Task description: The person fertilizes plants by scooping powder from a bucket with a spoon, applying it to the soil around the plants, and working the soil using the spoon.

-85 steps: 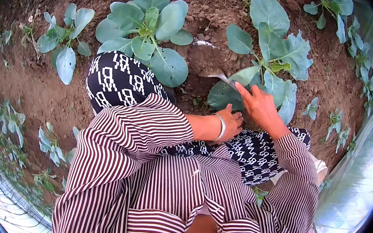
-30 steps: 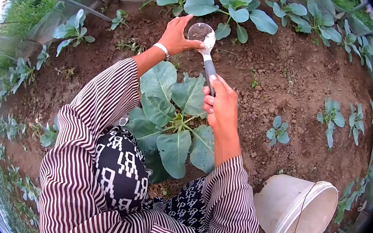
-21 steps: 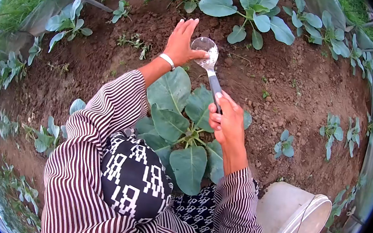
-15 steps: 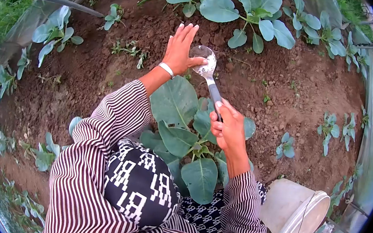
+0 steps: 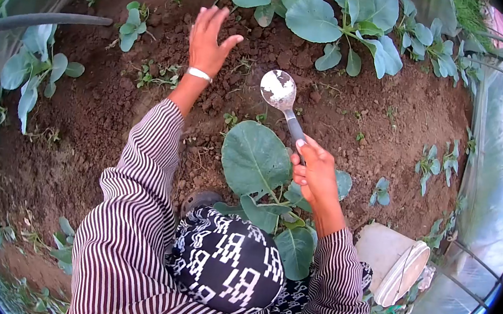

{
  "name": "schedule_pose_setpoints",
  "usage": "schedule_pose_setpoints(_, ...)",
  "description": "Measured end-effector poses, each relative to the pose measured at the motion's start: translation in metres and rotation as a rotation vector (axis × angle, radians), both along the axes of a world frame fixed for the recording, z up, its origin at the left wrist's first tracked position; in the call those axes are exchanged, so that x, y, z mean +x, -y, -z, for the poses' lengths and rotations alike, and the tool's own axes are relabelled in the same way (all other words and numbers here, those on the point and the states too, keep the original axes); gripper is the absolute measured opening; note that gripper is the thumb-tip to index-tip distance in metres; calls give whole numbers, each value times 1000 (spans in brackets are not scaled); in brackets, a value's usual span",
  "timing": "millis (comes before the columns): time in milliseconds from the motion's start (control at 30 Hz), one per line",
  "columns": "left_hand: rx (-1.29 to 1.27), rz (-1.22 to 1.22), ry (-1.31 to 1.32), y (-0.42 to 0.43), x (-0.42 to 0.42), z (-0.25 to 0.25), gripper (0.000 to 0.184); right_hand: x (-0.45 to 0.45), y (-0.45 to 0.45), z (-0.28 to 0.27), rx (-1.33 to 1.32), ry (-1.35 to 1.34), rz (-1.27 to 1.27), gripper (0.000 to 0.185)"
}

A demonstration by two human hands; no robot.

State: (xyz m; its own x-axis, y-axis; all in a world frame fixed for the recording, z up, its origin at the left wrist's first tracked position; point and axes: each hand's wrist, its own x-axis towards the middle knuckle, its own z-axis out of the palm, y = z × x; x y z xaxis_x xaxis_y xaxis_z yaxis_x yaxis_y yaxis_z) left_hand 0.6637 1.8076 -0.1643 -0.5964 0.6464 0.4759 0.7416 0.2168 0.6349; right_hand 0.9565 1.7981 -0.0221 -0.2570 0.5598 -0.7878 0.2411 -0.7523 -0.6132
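Observation:
My right hand [image 5: 319, 171] is wrapped round the grey handle of a metal scoop [image 5: 278, 89], whose round head is smeared with white and brown. The scoop is held above the soil, over the edge of a large broad-leaved plant [image 5: 256, 157]. My left hand [image 5: 209, 42] is raised to the left of the scoop, fingers spread, with nothing in it and a white bracelet at the wrist. Below it lies brown, crumbly soil [image 5: 171, 47] with small weeds. My patterned knee [image 5: 229, 264] is beside the large plant.
A white bucket [image 5: 385, 255] lies tilted at the lower right. More leafy plants grow at the top [image 5: 349, 24] and at the left [image 5: 39, 71]. A dark curved pole [image 5: 48, 19] reaches in from the left. Plastic sheeting [image 5: 495, 168] borders the plot on the right.
My left hand has come off the scoop's head and moved left, its thumb now apart from it. The scoop stays in my right hand. The view has shifted, and the knee appears further right.

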Motion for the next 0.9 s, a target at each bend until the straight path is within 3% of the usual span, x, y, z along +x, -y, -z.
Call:
schedule_pose_setpoints(100,118,-6,72,11,4,8,24,-6,-3,-6,52,59,-13,41)
schedule_pose_setpoints(200,131,-141,147,37,-4,0,13,9,-6,-24,182,75,-64,43)
schedule_pose_setpoints(400,-31,-228,75,85,-20,-8,17,124,-15,-79,466,240,219,43)
schedule_pose_setpoints(467,-43,-174,-2,100,-24,-8,13,186,-18,-109,552,218,428,31)
schedule_pose_setpoints(500,-32,-125,-79,103,-20,-11,15,215,-28,-125,639,114,379,26)
schedule_pose_setpoints(533,-182,-74,-119,102,-6,-38,27,252,-20,-147,753,49,372,23)
schedule_pose_setpoints(600,-319,-54,-89,102,28,-79,38,318,-26,-182,766,298,598,23)
schedule_pose_setpoints(633,-256,-59,104,90,47,-86,43,370,-22,-200,804,383,564,25)
schedule_pose_setpoints(667,-312,0,-105,100,35,-71,47,375,-19,-228,798,491,544,26)
schedule_pose_setpoints(700,-289,37,-159,117,22,-56,50,434,-4,-249,740,452,494,23)
schedule_pose_setpoints(767,-357,52,-241,133,10,-43,55,482,13,-271,642,659,640,25)
schedule_pose_setpoints(833,-369,16,80,134,8,-50,51,524,31,-280,530,920,615,29)
schedule_pose_setpoints(900,-322,60,118,127,15,-74,47,565,47,-284,350,1153,444,31)
